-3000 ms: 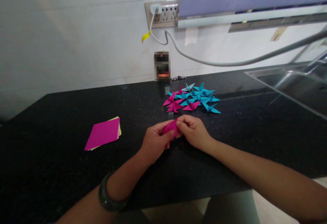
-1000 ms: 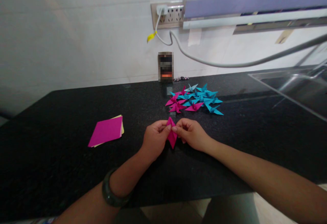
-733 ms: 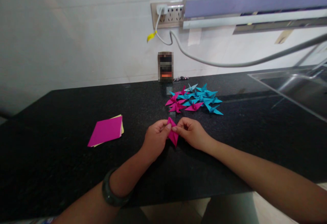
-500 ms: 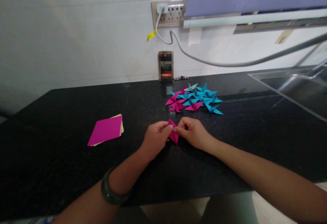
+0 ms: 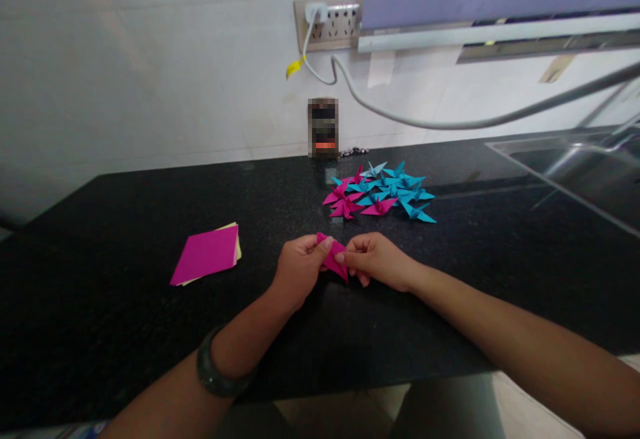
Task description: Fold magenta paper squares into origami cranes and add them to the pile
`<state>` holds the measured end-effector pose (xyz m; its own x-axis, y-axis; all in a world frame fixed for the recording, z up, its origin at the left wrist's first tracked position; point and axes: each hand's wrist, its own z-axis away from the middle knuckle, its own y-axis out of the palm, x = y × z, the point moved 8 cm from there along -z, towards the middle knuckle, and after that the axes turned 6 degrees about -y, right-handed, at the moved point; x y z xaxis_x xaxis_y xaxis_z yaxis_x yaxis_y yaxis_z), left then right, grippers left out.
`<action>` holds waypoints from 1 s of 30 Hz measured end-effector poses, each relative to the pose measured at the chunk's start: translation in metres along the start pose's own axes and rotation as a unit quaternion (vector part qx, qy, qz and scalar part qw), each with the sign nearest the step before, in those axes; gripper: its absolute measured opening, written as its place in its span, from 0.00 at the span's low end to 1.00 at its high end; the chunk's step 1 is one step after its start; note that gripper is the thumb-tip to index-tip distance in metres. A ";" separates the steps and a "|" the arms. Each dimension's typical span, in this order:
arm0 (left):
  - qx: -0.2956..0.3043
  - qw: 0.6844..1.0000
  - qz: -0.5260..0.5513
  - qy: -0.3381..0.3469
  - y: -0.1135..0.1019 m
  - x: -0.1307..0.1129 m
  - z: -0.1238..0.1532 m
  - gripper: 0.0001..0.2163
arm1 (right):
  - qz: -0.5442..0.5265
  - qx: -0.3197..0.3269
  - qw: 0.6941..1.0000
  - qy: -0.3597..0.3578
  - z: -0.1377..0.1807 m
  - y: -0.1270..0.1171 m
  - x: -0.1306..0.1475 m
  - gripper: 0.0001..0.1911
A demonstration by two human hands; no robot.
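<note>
A small folded magenta paper piece (image 5: 334, 260) is pinched between both hands just above the black countertop (image 5: 125, 225). My left hand (image 5: 297, 272) grips its left side with thumb and fingers closed; a dark bangle sits on that wrist. My right hand (image 5: 377, 262) pinches its right side, fingers curled. Behind the hands lies a pile of finished paper cranes (image 5: 380, 192), several teal and several magenta.
A stack of square sheets (image 5: 207, 262), magenta on top of pale yellow, lies to the left. A blurred small object (image 5: 323, 128) stands against the white wall under a socket strip (image 5: 327, 22) with a grey cable. A steel sink (image 5: 580, 165) is at the right.
The magenta piece was rotated from upright to tilted and lowered toward the counter. Both hands kept their pinch and shifted their fingers along it.
</note>
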<state>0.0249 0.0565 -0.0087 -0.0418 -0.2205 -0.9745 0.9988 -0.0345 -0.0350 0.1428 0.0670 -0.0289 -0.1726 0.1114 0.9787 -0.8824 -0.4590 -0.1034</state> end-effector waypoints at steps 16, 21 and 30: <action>0.007 0.991 0.124 -0.041 0.001 0.008 -0.003 0.12 | -0.034 0.009 0.999 0.041 0.003 0.001 -0.001 0.14; 0.001 0.991 0.128 -0.034 0.000 0.008 -0.004 0.12 | -0.011 0.011 0.999 0.035 0.004 0.001 0.000 0.14; -0.033 0.988 0.152 -0.020 -0.005 0.008 -0.005 0.11 | 0.048 0.018 0.998 0.031 0.006 0.001 0.003 0.10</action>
<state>0.0193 0.0601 -0.0170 0.2606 -0.2485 -0.9329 0.9648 0.1017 0.2424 0.1440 0.0614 -0.0254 -0.2828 0.1200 0.9516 -0.8450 -0.5006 -0.1880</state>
